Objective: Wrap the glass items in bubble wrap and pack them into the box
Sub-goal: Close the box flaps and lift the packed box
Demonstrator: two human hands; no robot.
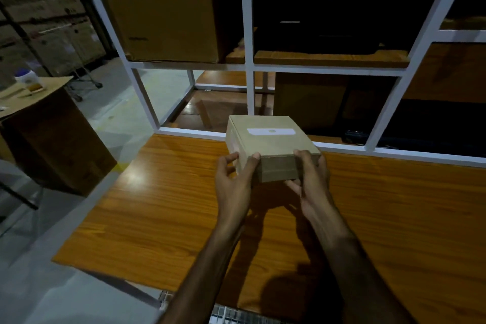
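A small closed cardboard box (pixel 268 143) with a white label on its lid sits at the far edge of the wooden tabletop (pixel 157 205). My left hand (pixel 234 181) grips its near left corner, thumb on the lid. My right hand (pixel 311 179) holds its near right corner, fingers under the front edge. The box looks slightly raised at the front. No glass items or bubble wrap are visible.
A white metal shelf frame (pixel 248 66) rises behind the table, holding a large cardboard carton (pixel 163 8) and dark items. At the left stands a big brown box (pixel 52 139) with a white jar (pixel 27 80) on top. A wheeled trolley stands on the grey floor.
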